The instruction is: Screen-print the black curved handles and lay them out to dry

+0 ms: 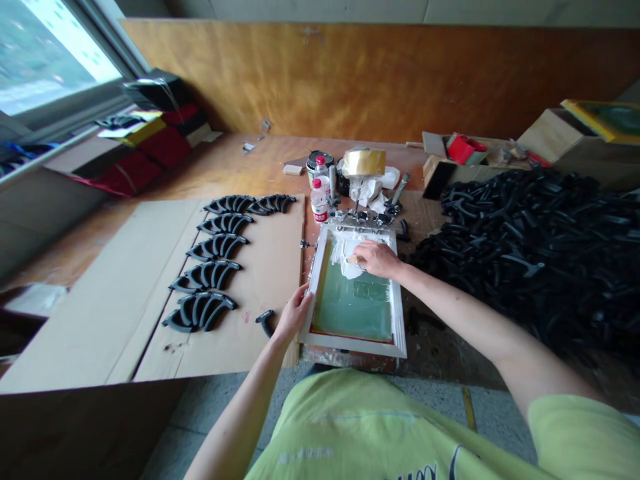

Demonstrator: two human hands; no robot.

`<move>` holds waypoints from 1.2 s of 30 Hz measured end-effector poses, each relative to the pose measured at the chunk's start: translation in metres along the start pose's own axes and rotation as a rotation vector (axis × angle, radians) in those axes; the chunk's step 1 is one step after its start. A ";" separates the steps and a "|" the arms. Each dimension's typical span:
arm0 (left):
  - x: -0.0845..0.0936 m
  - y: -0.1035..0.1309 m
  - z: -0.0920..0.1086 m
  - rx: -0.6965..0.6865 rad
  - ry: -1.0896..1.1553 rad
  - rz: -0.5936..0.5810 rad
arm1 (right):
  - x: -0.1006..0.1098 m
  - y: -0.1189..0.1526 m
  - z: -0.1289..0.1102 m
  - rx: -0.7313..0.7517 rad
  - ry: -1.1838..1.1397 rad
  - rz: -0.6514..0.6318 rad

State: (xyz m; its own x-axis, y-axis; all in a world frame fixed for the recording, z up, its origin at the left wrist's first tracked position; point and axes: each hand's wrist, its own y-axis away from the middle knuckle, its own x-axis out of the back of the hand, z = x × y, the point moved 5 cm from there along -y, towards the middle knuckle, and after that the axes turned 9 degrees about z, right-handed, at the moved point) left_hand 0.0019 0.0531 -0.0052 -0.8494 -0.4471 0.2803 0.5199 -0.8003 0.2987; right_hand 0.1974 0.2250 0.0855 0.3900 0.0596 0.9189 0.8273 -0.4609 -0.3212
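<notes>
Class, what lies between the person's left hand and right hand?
In the head view, the green panel of the white frame lies between the left hand and right hand, with white smears near the right hand.

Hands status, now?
Left hand: holding the white frame at its left edge.
Right hand: closed on a small tan tool at the white paste.

Frame: pale rectangle, lies lengthwise over the near edge of the worktable
Mesh: green, stretched within
Paste: white, smeared across the mesh's far end
Scraper: tan, partly hidden, at the paste
</notes>
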 end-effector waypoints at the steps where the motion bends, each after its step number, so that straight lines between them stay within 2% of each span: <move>1: 0.000 0.000 0.000 0.000 0.001 -0.007 | -0.002 0.002 -0.001 -0.006 0.020 0.045; 5: -0.002 0.001 0.002 0.008 0.046 -0.039 | -0.011 0.023 -0.013 0.105 -0.019 0.076; 7: -0.001 0.003 0.005 0.022 0.064 -0.037 | -0.007 0.021 -0.011 0.102 -0.075 0.069; 9: 0.001 0.006 0.012 0.039 0.065 -0.029 | 0.001 0.003 0.000 0.015 -0.118 0.095; 11: 0.006 0.010 0.023 0.052 0.080 -0.034 | 0.010 -0.024 0.017 -0.140 -0.120 0.134; 13: 0.013 0.015 0.041 0.058 0.119 -0.059 | 0.020 -0.046 0.039 -0.292 -0.075 0.156; 15: 0.018 0.020 0.063 0.055 0.182 -0.088 | 0.035 -0.053 0.064 -0.395 -0.014 0.212; 17: 0.022 0.020 0.091 0.021 0.261 -0.089 | 0.055 -0.038 0.092 -0.512 0.022 0.334; 20: 0.022 0.013 0.143 -0.147 0.433 -0.038 | 0.068 0.012 0.128 -0.791 0.039 0.449; 22: 0.016 0.004 0.176 -0.235 0.534 -0.035 | 0.054 0.044 0.133 -0.895 0.027 0.410; 23: 0.011 -0.001 0.188 -0.246 0.566 -0.051 | 0.041 0.055 0.128 -0.875 -0.004 0.364; 25: 0.002 -0.009 0.201 -0.221 0.614 -0.060 | 0.009 0.064 0.105 -0.716 -0.090 0.248; 27: -0.008 -0.011 0.195 -0.179 0.662 -0.018 | -0.020 0.064 0.075 -0.518 -0.129 0.144; 29: -0.025 -0.004 0.168 -0.057 0.655 -0.035 | -0.034 0.061 0.047 -0.419 -0.089 0.106; 32: -0.064 0.025 0.104 0.261 0.519 -0.251 | -0.029 0.057 0.000 -0.404 -0.029 0.182; 33: -0.071 0.036 0.083 0.340 0.492 -0.294 | -0.026 0.055 -0.020 -0.360 -0.035 0.205; 35: -0.072 0.053 0.046 0.416 0.474 -0.283 | -0.022 0.056 -0.060 -0.170 -0.094 0.176; 36: -0.064 0.057 0.030 0.421 0.465 -0.233 | -0.022 0.060 -0.074 -0.088 -0.133 0.136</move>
State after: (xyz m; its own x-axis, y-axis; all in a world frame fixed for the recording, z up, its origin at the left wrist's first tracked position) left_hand 0.0886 0.0484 0.0211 -0.8458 -0.4820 -0.2288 0.2288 -0.7150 0.6606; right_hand 0.2088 0.1307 0.0633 0.5502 0.1052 0.8284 0.7272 -0.5479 -0.4134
